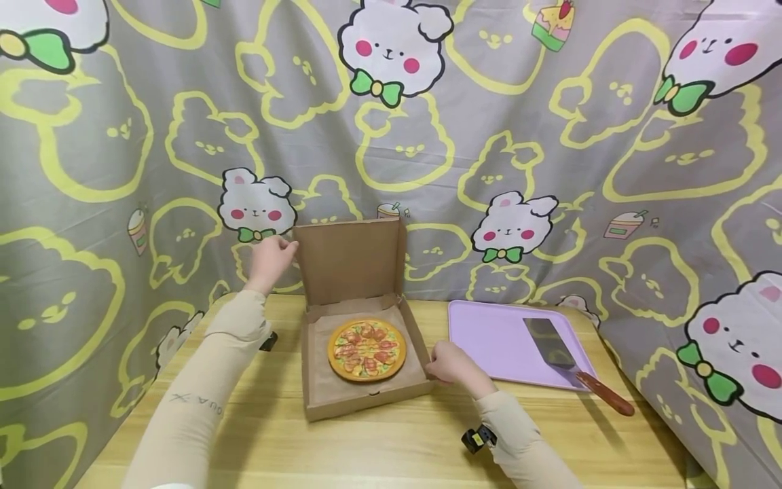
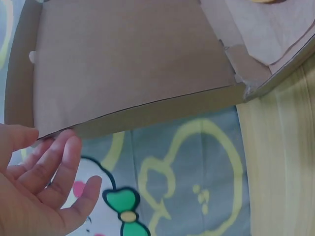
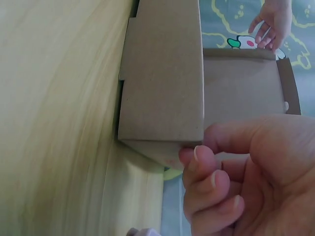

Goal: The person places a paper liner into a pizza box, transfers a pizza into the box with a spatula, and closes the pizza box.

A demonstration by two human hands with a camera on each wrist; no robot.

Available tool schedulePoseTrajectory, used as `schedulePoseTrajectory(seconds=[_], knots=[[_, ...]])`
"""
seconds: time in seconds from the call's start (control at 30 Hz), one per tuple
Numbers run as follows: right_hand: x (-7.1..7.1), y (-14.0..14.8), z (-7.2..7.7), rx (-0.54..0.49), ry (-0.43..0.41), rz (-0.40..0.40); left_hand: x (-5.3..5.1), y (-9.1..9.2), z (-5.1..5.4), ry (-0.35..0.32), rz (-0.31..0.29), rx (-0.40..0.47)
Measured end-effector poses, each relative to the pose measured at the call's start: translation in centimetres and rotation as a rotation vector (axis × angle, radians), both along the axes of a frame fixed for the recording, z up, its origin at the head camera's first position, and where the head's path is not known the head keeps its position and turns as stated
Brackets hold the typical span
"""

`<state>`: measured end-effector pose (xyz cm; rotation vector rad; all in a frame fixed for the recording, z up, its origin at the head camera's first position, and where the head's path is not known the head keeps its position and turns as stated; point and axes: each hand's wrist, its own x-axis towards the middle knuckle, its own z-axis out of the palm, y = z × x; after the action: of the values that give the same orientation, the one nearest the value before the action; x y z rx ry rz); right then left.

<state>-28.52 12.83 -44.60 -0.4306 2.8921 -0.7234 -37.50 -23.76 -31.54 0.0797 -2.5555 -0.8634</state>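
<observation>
A brown cardboard pizza box (image 1: pixel 339 409) stands on the table with its lid (image 1: pixel 351 261) raised. Inside, on brown paper, lies a round pizza (image 1: pixel 366 350) with an orange crust. My left hand (image 1: pixel 273 261) pinches the upper left corner of the lid between thumb and fingers, as the left wrist view shows. At the box's front right corner, my right hand (image 1: pixel 455 365) pinches the side wall; the right wrist view has its thumb (image 3: pixel 229 137) over the wall's top edge. The pizza is largely out of both wrist views.
Right of the box lies a lilac tray (image 1: pixel 489 333). A spatula (image 1: pixel 552 343) with a wide metal blade and wooden handle rests across it, the handle reaching past its front edge. Behind the wooden table (image 1: pixel 391 455) hangs a grey patterned curtain (image 1: pixel 427 156).
</observation>
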Motion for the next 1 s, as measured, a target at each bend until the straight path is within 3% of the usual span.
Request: schedulePoseTrajectory(seconds=[0.17, 0.57, 0.73, 1.0], knots=[[0.4, 0.2, 0.2, 0.028, 0.003, -0.051, -0.4, 1.2, -0.2, 0.019, -0.027, 0.025], [-0.2, 0.3, 1.4, 0.109, -0.048, -0.03, -0.7, 1.5, -0.5, 0.018, -0.023, 0.043], [-1.8, 0.5, 3.1, 0.086, -0.043, -0.074, -0.7, 1.8, -0.5, 0.014, -0.03, 0.047], [-5.7, 0.3, 6.8, 0.01, 0.106, -0.11, -0.7, 2.0, 0.0, 0.016, -0.032, 0.049]])
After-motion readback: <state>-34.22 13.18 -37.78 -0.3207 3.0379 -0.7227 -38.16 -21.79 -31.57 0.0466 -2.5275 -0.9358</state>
